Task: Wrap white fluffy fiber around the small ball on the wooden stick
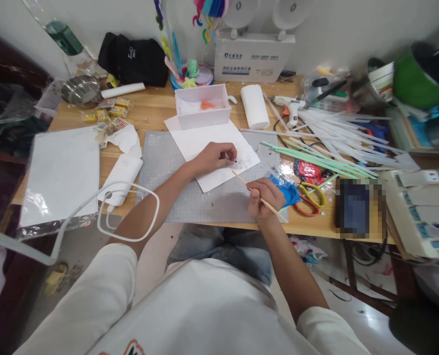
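Observation:
My right hand [266, 198] is closed around a thin wooden stick [240, 178], its tip pointing up and left toward my other hand. Above the white paper [204, 182], my left hand [216, 157] has thumb and fingers drawn together in a pinch. A tiny dark bluish bit shows at those fingertips, too small to name. The paper lies askew on a grey cutting mat [182, 207], with a few small specks near its right corner. A white open box [203, 118] with an orange piece inside stands at the paper's far edge.
Right of the mat lie scissors [310, 199], a blue wrapper [286, 190], green strips [315, 158], many white strips [338, 130] and a glue gun [290, 109]. A white lamp arm [56, 246] crosses my left forearm. A white roll [255, 107] stands behind.

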`<control>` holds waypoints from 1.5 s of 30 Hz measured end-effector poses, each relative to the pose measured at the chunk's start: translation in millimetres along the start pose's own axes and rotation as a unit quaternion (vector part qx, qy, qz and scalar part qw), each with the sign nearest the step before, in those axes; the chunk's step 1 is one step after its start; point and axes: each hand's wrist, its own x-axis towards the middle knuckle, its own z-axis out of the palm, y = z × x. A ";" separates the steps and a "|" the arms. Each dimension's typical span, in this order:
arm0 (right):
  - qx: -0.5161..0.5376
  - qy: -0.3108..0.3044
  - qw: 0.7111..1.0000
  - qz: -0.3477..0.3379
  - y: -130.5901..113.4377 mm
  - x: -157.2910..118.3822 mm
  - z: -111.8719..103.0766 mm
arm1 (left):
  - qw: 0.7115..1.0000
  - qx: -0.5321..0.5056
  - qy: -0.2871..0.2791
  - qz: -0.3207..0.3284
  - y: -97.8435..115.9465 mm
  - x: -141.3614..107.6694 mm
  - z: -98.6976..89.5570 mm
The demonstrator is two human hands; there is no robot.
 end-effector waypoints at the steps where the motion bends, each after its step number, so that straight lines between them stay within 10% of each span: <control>1: -0.022 -0.015 1.000 0.007 -0.5 1.2 0.2 | 1.000 0.008 0.004 0.002 -0.1 0.4 2.0; 36: -0.063 -0.066 0.994 0.063 2.6 7.8 10.0 | 0.993 0.054 0.104 -0.002 -7.1 1.2 16.2; 45: -0.098 -0.168 0.972 0.134 11.2 65.1 15.4 | 0.991 0.075 0.110 0.026 -9.6 0.9 14.9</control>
